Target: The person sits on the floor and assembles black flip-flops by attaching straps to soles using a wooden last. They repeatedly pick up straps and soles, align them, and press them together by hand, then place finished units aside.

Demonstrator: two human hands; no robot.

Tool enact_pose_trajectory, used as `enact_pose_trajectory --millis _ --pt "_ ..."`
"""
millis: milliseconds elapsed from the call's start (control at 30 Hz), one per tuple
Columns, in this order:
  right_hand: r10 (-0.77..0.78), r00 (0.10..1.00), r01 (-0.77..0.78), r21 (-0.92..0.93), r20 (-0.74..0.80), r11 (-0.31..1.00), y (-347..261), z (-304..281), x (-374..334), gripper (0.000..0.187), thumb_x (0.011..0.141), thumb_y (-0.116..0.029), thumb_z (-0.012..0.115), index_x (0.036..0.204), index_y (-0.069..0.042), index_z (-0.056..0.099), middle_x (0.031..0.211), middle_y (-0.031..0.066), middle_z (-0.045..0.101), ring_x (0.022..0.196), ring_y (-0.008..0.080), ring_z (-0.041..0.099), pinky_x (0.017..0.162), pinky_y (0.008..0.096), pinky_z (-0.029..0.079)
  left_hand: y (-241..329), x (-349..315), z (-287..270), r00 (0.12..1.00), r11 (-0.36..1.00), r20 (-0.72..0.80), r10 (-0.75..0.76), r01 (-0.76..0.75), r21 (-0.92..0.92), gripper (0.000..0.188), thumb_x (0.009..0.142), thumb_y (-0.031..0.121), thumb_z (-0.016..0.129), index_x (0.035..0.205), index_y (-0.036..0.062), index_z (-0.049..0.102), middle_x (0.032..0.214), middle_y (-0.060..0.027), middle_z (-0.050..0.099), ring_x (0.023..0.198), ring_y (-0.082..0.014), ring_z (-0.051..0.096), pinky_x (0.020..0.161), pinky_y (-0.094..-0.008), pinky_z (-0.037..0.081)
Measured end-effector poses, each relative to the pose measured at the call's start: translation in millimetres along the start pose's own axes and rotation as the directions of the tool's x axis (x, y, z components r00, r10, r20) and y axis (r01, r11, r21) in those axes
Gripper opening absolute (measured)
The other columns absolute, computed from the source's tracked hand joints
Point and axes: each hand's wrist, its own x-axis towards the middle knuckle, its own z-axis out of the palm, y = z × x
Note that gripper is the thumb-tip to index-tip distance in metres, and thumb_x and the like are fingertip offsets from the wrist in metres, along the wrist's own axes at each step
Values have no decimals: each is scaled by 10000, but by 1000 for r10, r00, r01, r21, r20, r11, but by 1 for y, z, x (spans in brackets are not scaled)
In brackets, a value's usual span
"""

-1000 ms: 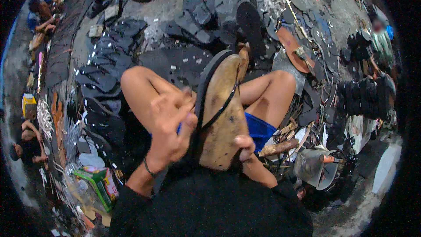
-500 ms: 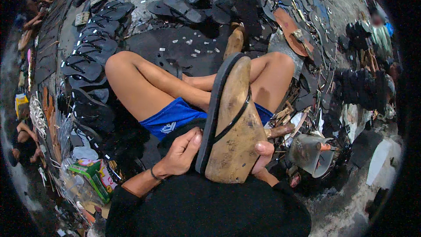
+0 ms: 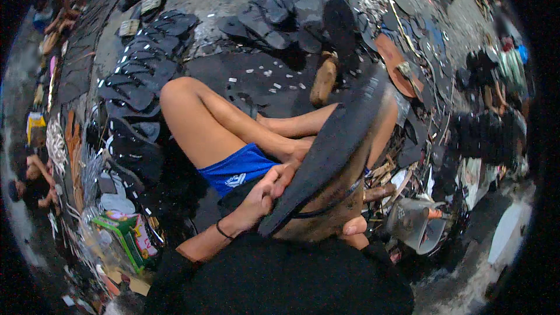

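A black flip-flop [image 3: 335, 143] is fitted on a worn wooden shoe last [image 3: 324, 220], tilted over my lap. Its dark sole is turned toward me and smeared by motion. The thin black strap [image 3: 326, 212] curves across the last. My right hand [image 3: 354, 227] grips the last low on its right side; the thumb shows, and the other fingers are hidden behind it. On the left edge of the sole, my left hand [image 3: 268, 191] has its fingers curled against the flip-flop, somewhat blurred.
Rows of black flip-flops [image 3: 137, 84] lie at left, more soles [image 3: 268, 14] ahead. Another wooden last [image 3: 324, 81] rests on the dark mat [image 3: 216, 70] beyond my legs. A clear plastic container [image 3: 411, 224] stands right, a green box [image 3: 125, 239] left. People sit at far left.
The flip-flop and last have tipped to the right, turning more of the sole into view. My left hand has shifted up and right along the sole, its pinch loosened. My right hand keeps its hold.
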Motion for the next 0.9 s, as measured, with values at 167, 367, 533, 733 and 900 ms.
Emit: enact_pose_trajectory --millis 167,367,533,733,900 --pt "1 983 -102 -536 -185 838 22 -40 22 890 703 -300 725 1413 12 287 1301 141 495 1193 263 480 1035 395 358 21 -2 -45 998 990 16 68 -69 122 714 901 313 661 1441 -3 317 1373 -101 453 1264 -176 434 1068 -323 325" --pt "269 896 -438 -597 -355 672 81 -58 30 803 655 -146 806 1333 -4 399 1235 114 514 1168 249 491 1027 387 365 -14 -14 -70 985 833 -53 164 -109 542 662 815 141 684 1400 22 396 1305 -106 522 1203 -179 491 1044 -338 372" --pt "180 922 -381 -730 -342 568 107 -55 31 784 662 -112 772 1336 1 388 1215 121 515 1119 232 509 1001 381 394 -48 -22 -72 934 852 -266 237 -69 518 609 766 111 666 1321 -9 442 1266 -124 536 1200 -200 497 1046 -348 371" --pt "76 981 -183 -706 -180 684 51 -28 62 724 788 -208 682 1380 17 333 1246 131 510 1108 227 520 977 365 409 25 -23 -78 961 959 -117 250 -229 165 800 777 241 785 1410 14 352 1326 -101 478 1245 -185 439 1066 -335 330" --pt "-179 970 87 -458 -162 885 29 -24 93 633 872 -214 622 1393 12 343 1263 139 526 1126 234 529 995 351 396 59 28 -104 781 771 -152 606 -624 -130 630 913 269 637 1409 9 349 1342 -111 473 1231 -205 472 1059 -339 353"
